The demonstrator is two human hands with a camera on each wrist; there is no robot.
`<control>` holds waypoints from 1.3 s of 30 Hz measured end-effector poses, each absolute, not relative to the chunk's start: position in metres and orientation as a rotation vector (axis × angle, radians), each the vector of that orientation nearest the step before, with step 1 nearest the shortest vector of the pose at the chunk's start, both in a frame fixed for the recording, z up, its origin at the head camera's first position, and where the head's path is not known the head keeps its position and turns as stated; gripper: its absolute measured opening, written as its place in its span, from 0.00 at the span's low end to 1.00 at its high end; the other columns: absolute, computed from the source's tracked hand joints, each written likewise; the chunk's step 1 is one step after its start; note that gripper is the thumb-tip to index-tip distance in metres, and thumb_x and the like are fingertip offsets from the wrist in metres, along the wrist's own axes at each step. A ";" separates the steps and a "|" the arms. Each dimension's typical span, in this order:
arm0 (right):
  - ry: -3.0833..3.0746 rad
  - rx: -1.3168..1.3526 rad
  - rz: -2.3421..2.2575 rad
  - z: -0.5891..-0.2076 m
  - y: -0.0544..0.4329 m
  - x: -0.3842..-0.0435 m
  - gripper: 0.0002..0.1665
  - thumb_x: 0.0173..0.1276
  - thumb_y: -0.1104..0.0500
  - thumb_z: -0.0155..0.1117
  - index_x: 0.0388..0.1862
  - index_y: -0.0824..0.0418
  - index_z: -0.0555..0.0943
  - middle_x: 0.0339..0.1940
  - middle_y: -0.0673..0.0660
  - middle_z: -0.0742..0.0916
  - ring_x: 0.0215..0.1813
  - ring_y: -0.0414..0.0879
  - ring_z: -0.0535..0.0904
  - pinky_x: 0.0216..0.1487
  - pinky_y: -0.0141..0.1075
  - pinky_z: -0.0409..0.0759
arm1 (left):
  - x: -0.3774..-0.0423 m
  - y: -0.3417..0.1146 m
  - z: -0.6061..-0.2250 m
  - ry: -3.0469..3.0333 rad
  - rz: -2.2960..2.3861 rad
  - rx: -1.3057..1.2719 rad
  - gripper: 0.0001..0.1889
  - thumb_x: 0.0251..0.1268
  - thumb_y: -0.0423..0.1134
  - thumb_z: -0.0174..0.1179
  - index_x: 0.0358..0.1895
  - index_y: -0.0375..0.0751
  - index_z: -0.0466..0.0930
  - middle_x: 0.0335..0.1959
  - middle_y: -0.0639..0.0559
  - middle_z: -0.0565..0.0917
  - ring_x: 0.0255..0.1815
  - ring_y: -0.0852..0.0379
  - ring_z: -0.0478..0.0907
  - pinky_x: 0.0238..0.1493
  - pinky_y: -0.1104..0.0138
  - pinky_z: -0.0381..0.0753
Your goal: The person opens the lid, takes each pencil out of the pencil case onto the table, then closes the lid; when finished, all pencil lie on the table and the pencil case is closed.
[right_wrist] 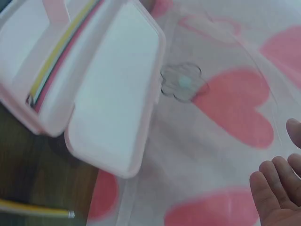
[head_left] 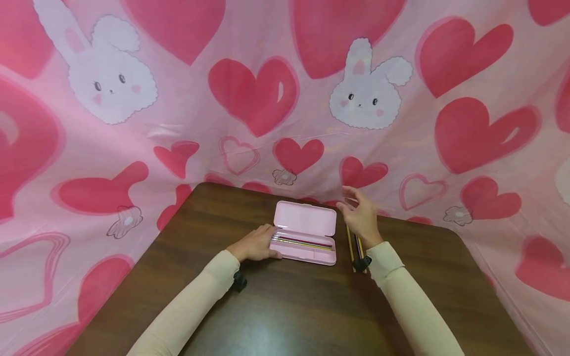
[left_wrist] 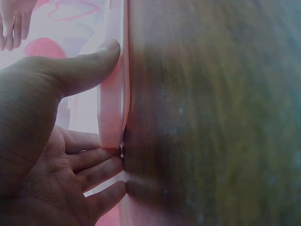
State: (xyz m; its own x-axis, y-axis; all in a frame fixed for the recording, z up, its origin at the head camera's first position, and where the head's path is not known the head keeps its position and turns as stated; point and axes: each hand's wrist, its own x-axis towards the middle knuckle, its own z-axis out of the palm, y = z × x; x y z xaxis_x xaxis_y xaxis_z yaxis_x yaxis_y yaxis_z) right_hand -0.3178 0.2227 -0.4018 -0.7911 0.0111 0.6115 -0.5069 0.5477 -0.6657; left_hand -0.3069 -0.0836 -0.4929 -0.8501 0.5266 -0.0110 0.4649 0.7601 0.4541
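Note:
An open pink pencil case [head_left: 305,217] lies on the brown table, its lid tilted back toward the cloth. Several pencils [right_wrist: 61,52] lie lengthwise in its back compartment, one yellow and one dark pink among them. My left hand [head_left: 256,244] holds the left end of the case, the thumb along the front wall and the fingers about the end, as the left wrist view also shows. Raised right of the case, my right hand [head_left: 362,220] has loosely bent fingers and nothing in its grasp. Below it, a few yellow and dark pencils [head_left: 350,242] lie on the table, partly hidden by the wrist.
The wooden table [head_left: 267,306] has rounded far corners. A pink cloth [head_left: 311,128] with hearts and rabbits hangs behind and along its sides. A dark wrist camera [head_left: 362,264] sits under the right wrist, and another dark camera [head_left: 239,282] under the left.

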 end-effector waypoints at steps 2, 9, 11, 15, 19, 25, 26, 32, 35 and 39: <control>-2.271 0.433 1.149 -0.405 0.215 -0.318 0.27 0.60 0.69 0.74 0.59 0.65 0.81 0.55 0.65 0.88 0.54 0.62 0.87 0.55 0.53 0.84 | -0.307 -0.083 -0.494 2.814 0.665 0.798 0.48 0.59 0.59 0.70 0.76 0.36 0.60 0.70 0.40 0.71 0.72 0.43 0.67 0.76 0.50 0.66; -2.389 0.555 1.074 -0.423 0.191 -0.318 0.30 0.60 0.67 0.74 0.62 0.61 0.81 0.51 0.64 0.89 0.52 0.59 0.87 0.56 0.53 0.84 | -0.307 -0.083 -0.495 2.811 0.655 0.791 0.49 0.59 0.59 0.70 0.77 0.35 0.60 0.70 0.40 0.70 0.73 0.43 0.67 0.76 0.50 0.66; -2.411 0.594 1.094 -0.428 0.185 -0.318 0.32 0.60 0.68 0.74 0.65 0.60 0.80 0.51 0.64 0.89 0.52 0.57 0.87 0.56 0.51 0.85 | -0.307 -0.083 -0.494 2.810 0.657 0.790 0.49 0.59 0.59 0.70 0.77 0.35 0.60 0.70 0.40 0.70 0.73 0.43 0.67 0.76 0.50 0.66; -2.477 0.640 1.060 -0.437 0.175 -0.318 0.28 0.60 0.68 0.74 0.61 0.59 0.82 0.49 0.63 0.90 0.52 0.54 0.88 0.55 0.48 0.86 | -0.307 -0.082 -0.492 2.813 0.662 0.793 0.49 0.59 0.59 0.70 0.76 0.34 0.60 0.70 0.39 0.71 0.73 0.42 0.68 0.76 0.50 0.66; -2.580 0.672 1.012 -0.445 0.169 -0.316 0.19 0.61 0.67 0.73 0.52 0.63 0.86 0.47 0.60 0.91 0.48 0.53 0.88 0.54 0.47 0.86 | -0.308 -0.081 -0.490 2.817 0.655 0.785 0.49 0.59 0.59 0.70 0.77 0.34 0.60 0.70 0.38 0.71 0.73 0.42 0.68 0.76 0.50 0.66; -2.733 0.755 0.940 -0.457 0.161 -0.314 0.13 0.63 0.69 0.69 0.47 0.63 0.87 0.41 0.58 0.91 0.42 0.47 0.88 0.49 0.44 0.87 | -0.310 -0.082 -0.488 2.813 0.668 0.786 0.49 0.59 0.59 0.70 0.76 0.35 0.61 0.70 0.40 0.71 0.72 0.43 0.68 0.76 0.49 0.66; -2.751 0.765 0.920 -0.459 0.160 -0.313 0.12 0.63 0.69 0.69 0.46 0.63 0.87 0.40 0.58 0.91 0.41 0.46 0.87 0.49 0.43 0.87 | -0.310 -0.082 -0.488 2.811 0.669 0.787 0.48 0.59 0.59 0.70 0.76 0.36 0.61 0.70 0.40 0.72 0.72 0.43 0.68 0.75 0.49 0.66; -2.834 0.761 0.793 -0.466 0.156 -0.312 0.11 0.63 0.67 0.71 0.45 0.60 0.88 0.39 0.55 0.91 0.41 0.45 0.86 0.52 0.45 0.86 | -0.310 -0.082 -0.490 2.806 0.665 0.776 0.48 0.59 0.59 0.70 0.76 0.36 0.60 0.70 0.40 0.71 0.72 0.43 0.68 0.76 0.49 0.66; -2.870 0.766 0.750 -0.470 0.157 -0.313 0.11 0.63 0.67 0.71 0.45 0.60 0.88 0.39 0.55 0.91 0.42 0.45 0.86 0.53 0.45 0.86 | -0.309 -0.083 -0.491 2.805 0.663 0.773 0.49 0.59 0.59 0.70 0.76 0.36 0.60 0.70 0.39 0.71 0.72 0.42 0.68 0.76 0.49 0.66; -2.910 0.800 0.717 -0.474 0.160 -0.315 0.13 0.62 0.68 0.71 0.46 0.61 0.88 0.40 0.55 0.92 0.42 0.45 0.87 0.54 0.44 0.86 | -0.307 -0.084 -0.491 2.803 0.674 0.775 0.49 0.59 0.59 0.70 0.76 0.35 0.60 0.70 0.39 0.71 0.72 0.42 0.68 0.75 0.49 0.66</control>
State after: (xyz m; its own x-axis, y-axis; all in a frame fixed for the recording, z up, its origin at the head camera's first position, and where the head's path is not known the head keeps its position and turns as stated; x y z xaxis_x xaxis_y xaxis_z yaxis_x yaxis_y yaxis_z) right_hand -0.3147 0.1604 -0.4742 -0.8661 -0.4748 0.1564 -0.4931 0.7601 -0.4233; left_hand -0.3072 -0.0838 -0.4906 -0.8537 0.5199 -0.0296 0.4497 0.7646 0.4617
